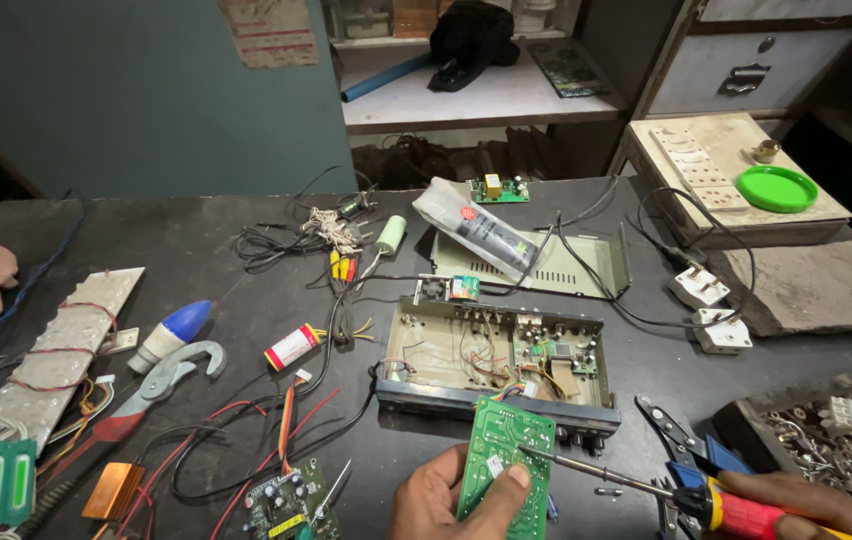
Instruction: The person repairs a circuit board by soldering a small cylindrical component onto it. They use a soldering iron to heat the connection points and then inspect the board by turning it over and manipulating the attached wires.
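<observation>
Green circuit board [502, 455], held tilted near the bottom centre of the view, sits just in front of an open metal chassis [496, 360] on the dark worktop [226, 270]. Left hand [451, 497] has its grip closed around the board's lower edge, thumb pressed on the face. Right hand [806, 503], at the lower right corner, has its grip closed on the red and yellow handle of a soldering iron [666, 487], whose thin tip touches the board's right side. Blue-handled pliers [681, 445] lie just beside the iron. Left of the board lie tangled red and black wires [236, 450] and a smaller circuit board [281, 500].
</observation>
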